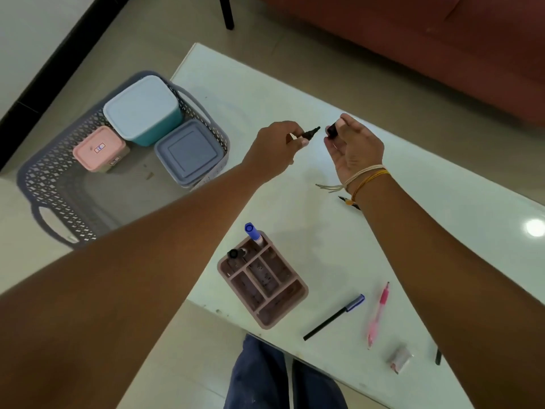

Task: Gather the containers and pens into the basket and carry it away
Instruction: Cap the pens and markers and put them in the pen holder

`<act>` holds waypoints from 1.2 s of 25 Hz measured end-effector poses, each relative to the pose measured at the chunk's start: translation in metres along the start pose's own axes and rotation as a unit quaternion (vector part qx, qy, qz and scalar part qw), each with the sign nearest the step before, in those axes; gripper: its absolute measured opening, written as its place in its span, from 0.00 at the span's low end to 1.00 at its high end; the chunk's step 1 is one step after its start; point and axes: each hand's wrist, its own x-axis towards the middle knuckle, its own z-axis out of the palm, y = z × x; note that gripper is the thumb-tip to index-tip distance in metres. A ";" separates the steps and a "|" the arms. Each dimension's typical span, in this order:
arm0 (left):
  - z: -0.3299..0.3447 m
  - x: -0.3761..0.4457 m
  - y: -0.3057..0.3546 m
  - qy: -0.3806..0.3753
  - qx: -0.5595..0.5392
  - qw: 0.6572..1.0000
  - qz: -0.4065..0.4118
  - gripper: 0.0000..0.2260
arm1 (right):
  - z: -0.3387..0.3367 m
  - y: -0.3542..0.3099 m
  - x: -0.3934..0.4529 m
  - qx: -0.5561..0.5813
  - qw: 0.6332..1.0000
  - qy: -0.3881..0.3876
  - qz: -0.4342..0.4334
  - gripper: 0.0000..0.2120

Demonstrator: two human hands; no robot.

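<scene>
- Both arms reach out over white table (pixel 413 202), hands close together near centre, likely to recap a marker before storing.
- Left hand (pixel 277 143) grips marker (pixel 309 133), tip pointing to 3 o'clock.
- Right hand (pixel 354 149) pinches cap (pixel 332 130) just beside tip, apart.
- Basket (pixel 53 184) on floor at 9 o'clock w/ 3 lidded containers (pixel 141 109).
- Organiser (pixel 262 278) at 6 o'clock holds 2 markers; black pen (pixel 333 317) & pink pen (pixel 377 314) lie loose at 5 o'clock.
</scene>
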 end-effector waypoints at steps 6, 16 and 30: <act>0.000 -0.034 0.025 0.030 0.020 0.999 0.001 0.09 | -0.005 -0.023 -0.038 -0.021 0.995 -0.086 -0.035 0.07; 0.014 -0.099 0.072 0.066 -0.147 0.985 -0.063 0.10 | -0.031 -0.034 -0.089 -0.105 0.974 -0.181 -0.088 0.04; 0.077 -0.230 0.055 -0.025 -0.584 0.764 -0.272 0.11 | -0.094 0.019 -0.183 -0.118 0.981 -0.150 -0.028 0.05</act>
